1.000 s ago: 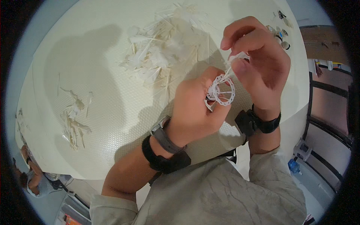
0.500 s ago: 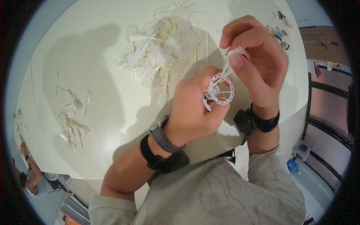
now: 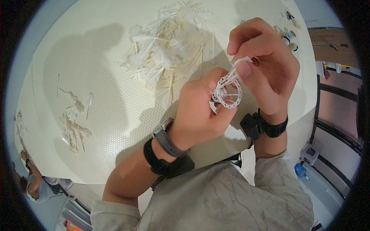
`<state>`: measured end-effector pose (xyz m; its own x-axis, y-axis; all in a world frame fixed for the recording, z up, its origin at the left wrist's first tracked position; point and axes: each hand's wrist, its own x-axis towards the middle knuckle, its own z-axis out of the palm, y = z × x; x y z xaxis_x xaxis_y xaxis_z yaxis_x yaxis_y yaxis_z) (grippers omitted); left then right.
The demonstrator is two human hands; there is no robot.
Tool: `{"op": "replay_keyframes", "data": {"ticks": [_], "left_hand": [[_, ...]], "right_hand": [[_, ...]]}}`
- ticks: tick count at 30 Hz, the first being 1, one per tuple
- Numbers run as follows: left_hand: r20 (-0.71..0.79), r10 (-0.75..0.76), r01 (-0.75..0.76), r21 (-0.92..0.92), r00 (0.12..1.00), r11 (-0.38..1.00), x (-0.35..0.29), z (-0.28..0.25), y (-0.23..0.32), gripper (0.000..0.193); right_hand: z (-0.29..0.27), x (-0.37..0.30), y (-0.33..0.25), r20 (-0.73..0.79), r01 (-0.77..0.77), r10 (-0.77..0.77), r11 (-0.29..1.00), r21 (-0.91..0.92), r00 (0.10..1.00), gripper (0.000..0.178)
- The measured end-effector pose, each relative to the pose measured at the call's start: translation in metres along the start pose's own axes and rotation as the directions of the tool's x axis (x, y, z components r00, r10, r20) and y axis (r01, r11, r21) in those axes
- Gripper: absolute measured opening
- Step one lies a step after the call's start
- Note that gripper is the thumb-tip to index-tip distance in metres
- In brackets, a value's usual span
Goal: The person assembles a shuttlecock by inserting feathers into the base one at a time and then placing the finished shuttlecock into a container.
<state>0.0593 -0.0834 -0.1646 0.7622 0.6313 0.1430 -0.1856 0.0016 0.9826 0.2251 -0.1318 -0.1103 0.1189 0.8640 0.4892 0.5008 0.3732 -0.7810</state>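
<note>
Showing in the head view: left hand (image 3: 204, 109), grasping a white perforated ring frame (image 3: 221, 93) above the pale table (image 3: 111, 96); right hand (image 3: 268, 63), whose thumb and fingers pinched a white feather (image 3: 242, 61) at the frame's upper rim. A loose feather pile (image 3: 163, 52) lay beyond; a smaller feather cluster (image 3: 75, 125) lay left.

One left hand (image 3: 204, 109) and one right hand (image 3: 271, 63) are making it two, and we're counting one white cage-like frame (image 3: 221, 93), two feathery heaps (image 3: 165, 54), two black wrist straps (image 3: 276, 127), one wristwatch (image 3: 168, 144), one blue container (image 3: 301, 171) and one other person (image 3: 35, 183)!
</note>
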Motion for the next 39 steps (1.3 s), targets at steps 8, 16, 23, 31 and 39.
{"op": "replay_keyframes", "data": {"ticks": [8, 16, 23, 31, 39], "left_hand": [[0.005, 0.0, 0.0, -0.019, 1.0, 1.0, 0.001, 0.0, -0.002, 0.013], [0.014, -0.022, 0.024, -0.15, 1.0, 0.988, 0.0, 0.0, 0.0, 0.012], [0.079, 0.0, 0.011, -0.143, 0.997, 0.99, 0.0, -0.003, -0.003, 0.013], [0.088, -0.036, 0.052, -0.189, 0.996, 0.981, 0.0, -0.002, 0.002, 0.013], [0.19, -0.127, 0.162, -0.185, 0.974, 0.969, -0.003, -0.011, 0.008, 0.027]], "right_hand": [[-0.002, 0.005, -0.005, 0.02, 0.037, -0.035, 0.995, -0.094, 0.999, 0.012], [0.005, 0.002, -0.014, -0.008, -0.025, 0.024, 0.992, -0.123, 1.0, 0.012], [0.006, 0.003, -0.012, -0.014, -0.108, 0.108, 0.994, -0.013, 0.994, 0.01], [0.007, 0.003, -0.017, 0.023, -0.176, 0.178, 0.983, -0.06, 0.984, 0.011], [0.009, 0.003, -0.02, 0.011, -0.206, 0.206, 0.979, -0.004, 0.978, 0.008]]}}
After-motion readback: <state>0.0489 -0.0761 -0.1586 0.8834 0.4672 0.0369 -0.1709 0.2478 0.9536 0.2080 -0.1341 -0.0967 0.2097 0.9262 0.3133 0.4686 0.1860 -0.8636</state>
